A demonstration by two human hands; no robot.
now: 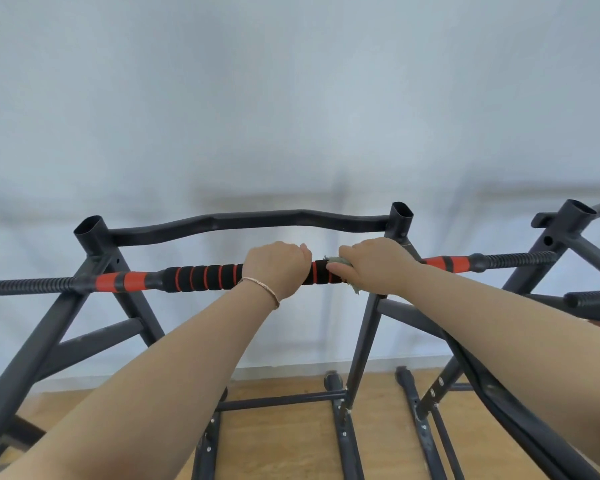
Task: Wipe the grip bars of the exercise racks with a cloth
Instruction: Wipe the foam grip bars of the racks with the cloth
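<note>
Left hand (274,268) has its fingers curled round the foam bar (201,277) mid-span, steadying it. Right hand (374,265) clamps the cloth (340,260) onto the bar just beside it, near the right upright of the rack (362,341). Trouble ahead? The cloth is bunched with a corner dangling, so it could slip loose or miss the bar's underside, and the hands may bump.
</note>
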